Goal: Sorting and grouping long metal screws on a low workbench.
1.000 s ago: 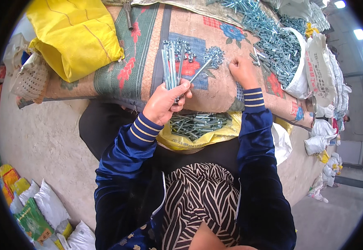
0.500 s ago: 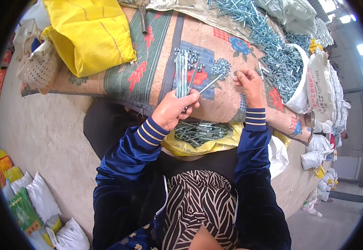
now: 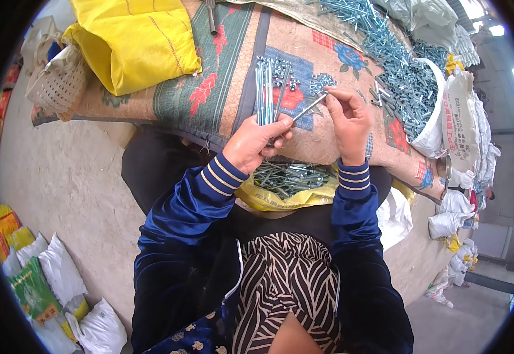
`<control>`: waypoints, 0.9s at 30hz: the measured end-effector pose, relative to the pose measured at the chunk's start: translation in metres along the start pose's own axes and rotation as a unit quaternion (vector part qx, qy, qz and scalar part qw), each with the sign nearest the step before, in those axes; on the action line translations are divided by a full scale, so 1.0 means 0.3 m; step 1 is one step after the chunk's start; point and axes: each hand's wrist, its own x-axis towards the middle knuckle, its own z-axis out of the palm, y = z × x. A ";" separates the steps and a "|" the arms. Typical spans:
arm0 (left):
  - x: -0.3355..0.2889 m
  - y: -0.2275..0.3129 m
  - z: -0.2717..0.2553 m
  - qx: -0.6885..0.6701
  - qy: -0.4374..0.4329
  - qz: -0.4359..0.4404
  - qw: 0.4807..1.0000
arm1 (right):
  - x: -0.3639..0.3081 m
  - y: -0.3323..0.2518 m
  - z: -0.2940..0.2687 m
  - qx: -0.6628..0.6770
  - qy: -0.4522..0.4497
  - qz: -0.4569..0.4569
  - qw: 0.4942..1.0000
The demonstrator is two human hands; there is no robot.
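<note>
My left hand [image 3: 255,141] is closed around a bundle of long, thin silvery bolts [image 3: 263,97], which point away from me. One bolt [image 3: 309,108] leans out of the bundle to the right. At its far end my right hand [image 3: 351,121] pinches with thumb and forefinger; any small part between the fingertips is hidden. Just beyond the hands, a pile of small nuts [image 3: 280,69] lies on the patterned quilt [image 3: 239,79]. A second small heap of ring-like metal pieces [image 3: 322,81] is to its right. An open yellow sack of bolts [image 3: 289,179] sits at my lap below.
Far right, a large heap of bolts [image 3: 375,38] spreads toward a white sack [image 3: 431,138] full of short metal parts. A yellow bag [image 3: 130,41] lies at the left, near a metal tool [image 3: 211,16]. Stuffed sacks [image 3: 62,268] stand on the floor, lower left.
My right hand has moved left, from beside the ring-like pieces to the tip of the slanting bolt. My left hand keeps its bundle. The whole view has shifted slightly.
</note>
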 end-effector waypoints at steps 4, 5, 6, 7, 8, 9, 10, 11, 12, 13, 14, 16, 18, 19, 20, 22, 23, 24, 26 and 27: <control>-0.009 0.000 -0.014 -0.056 0.005 0.045 0.997 | 0.066 0.009 0.042 -0.186 -0.017 -0.144 0.972; 0.001 -0.003 -0.015 -0.078 -0.002 0.066 0.995 | 0.092 0.023 0.045 -0.238 -0.011 -0.174 0.956; 0.004 -0.001 -0.010 -0.081 0.009 0.078 0.994 | 0.109 0.070 0.048 -0.239 -0.010 -0.172 0.956; 0.005 0.002 -0.004 -0.078 0.006 0.077 0.994 | 0.117 0.132 0.051 -0.368 -0.030 -0.217 0.904; 0.000 0.004 -0.009 -0.068 0.010 0.089 0.994 | 0.120 0.151 0.076 -0.486 -0.053 -0.258 0.833; -0.003 0.006 -0.013 -0.058 0.014 0.100 0.993 | 0.121 0.163 0.083 -0.485 -0.053 -0.260 0.833; -0.007 0.009 -0.014 -0.059 0.016 0.102 0.993 | 0.123 0.152 0.098 -0.512 -0.045 -0.257 0.819; -0.010 0.011 -0.014 -0.060 0.023 0.097 0.993 | 0.125 0.147 0.105 -0.538 -0.036 -0.252 0.803; -0.011 0.013 -0.012 -0.061 0.029 0.091 0.994 | 0.134 0.159 0.086 -0.538 -0.036 -0.253 0.803; -0.016 0.014 -0.013 -0.062 0.030 0.092 0.993 | 0.147 0.181 0.047 -0.453 -0.050 -0.215 0.864; -0.018 0.017 -0.008 -0.056 0.030 0.087 0.994 | 0.159 0.174 0.023 -0.362 -0.063 -0.173 0.914; -0.019 0.013 -0.010 -0.052 0.031 0.079 0.995 | 0.143 0.123 -0.016 -0.159 -0.073 0.003 0.985; -0.016 0.013 -0.011 -0.025 0.015 0.060 0.998 | 0.122 0.055 -0.044 0.095 -0.092 0.175 0.976; -0.013 0.012 -0.007 -0.023 0.011 0.057 0.998 | 0.116 0.040 -0.057 0.094 -0.088 0.175 0.976; -0.010 0.009 -0.004 -0.015 0.005 0.047 0.999 | 0.110 0.027 -0.070 0.106 -0.107 0.165 0.975; -0.004 0.003 -0.002 -0.004 -0.007 0.034 0.999 | 0.094 0.012 -0.096 0.115 -0.120 0.155 0.974; -0.001 -0.001 -0.006 0.008 -0.009 0.034 0.999 | 0.085 0.007 -0.101 0.102 -0.121 0.155 0.975; 0.002 -0.004 -0.004 0.021 -0.011 0.033 0.999 | 0.074 0.001 -0.103 0.089 -0.122 0.155 0.976; -0.002 -0.010 0.017 0.019 0.000 0.048 0.999 | 0.040 -0.006 -0.076 0.088 -0.138 0.195 0.967; -0.004 -0.013 0.029 0.016 0.018 0.064 0.998 | 0.015 -0.006 -0.054 0.091 -0.159 0.235 0.955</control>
